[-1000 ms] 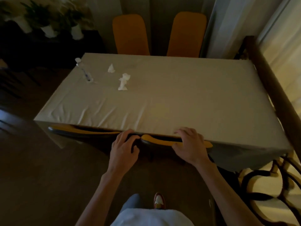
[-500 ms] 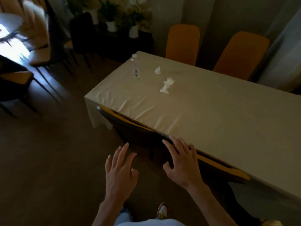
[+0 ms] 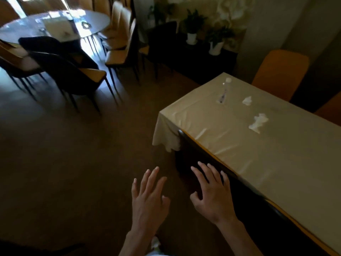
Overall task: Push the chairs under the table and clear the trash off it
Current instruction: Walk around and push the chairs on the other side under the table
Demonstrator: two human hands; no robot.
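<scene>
While hands hover | left splayed | right splayed, empty

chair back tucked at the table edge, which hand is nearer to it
Right. The right hand hangs spread just in front of the dark chair back, beside the table edge. The left hand hangs open over bare floor, farther to the left.

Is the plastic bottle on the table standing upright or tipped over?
Upright. The plastic bottle stands on its base near the table's far corner, white cap on top, beside two crumpled tissues.
</scene>
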